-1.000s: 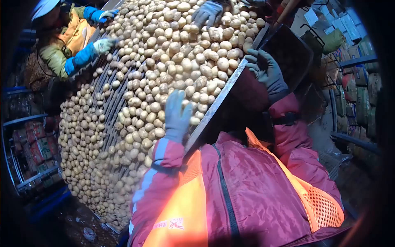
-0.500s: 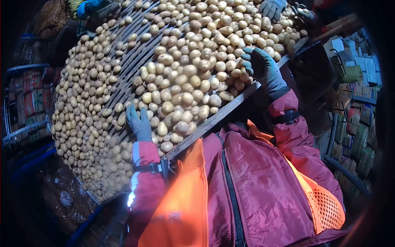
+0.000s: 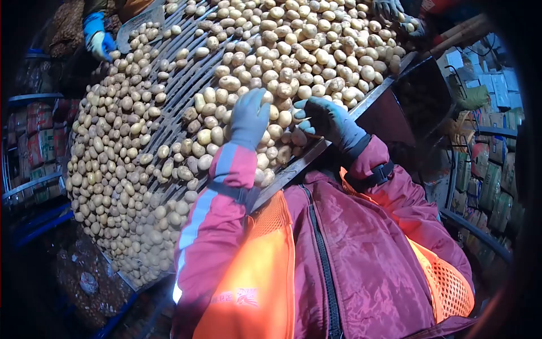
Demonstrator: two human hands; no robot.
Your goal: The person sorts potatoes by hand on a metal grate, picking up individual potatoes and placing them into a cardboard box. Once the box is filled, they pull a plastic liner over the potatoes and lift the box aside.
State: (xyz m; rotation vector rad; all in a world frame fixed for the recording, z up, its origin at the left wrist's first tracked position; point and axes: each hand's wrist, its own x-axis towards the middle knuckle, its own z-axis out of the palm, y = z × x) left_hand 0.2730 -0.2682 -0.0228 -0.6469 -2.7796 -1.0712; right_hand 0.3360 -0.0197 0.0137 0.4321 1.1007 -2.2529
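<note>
Many pale, round potatoes (image 3: 307,73) lie over a slatted metal rack (image 3: 186,76). My left hand (image 3: 250,120), in a grey-blue glove, rests on the potatoes with its fingers stretched toward the far right. Beside it, my right hand (image 3: 330,120) hovers at the near edge, above a wooden board (image 3: 299,164). The right fingers are curved and apart, pointing left toward potatoes close to the fingertips. I see nothing held in either hand, though part of the right palm is in shadow.
Across the rack, a co-worker's gloved hand (image 3: 101,45) is by a scoop-like tray (image 3: 141,25) at the upper left. Another person's gloved hands (image 3: 389,8) are at the top right. Stacked packed sacks (image 3: 499,192) stand to the right, with more sacks (image 3: 42,141) at the left.
My left hand has moved right and away from me across the potatoes. My right hand has come left and closer to me, so the hands are now near each other.
</note>
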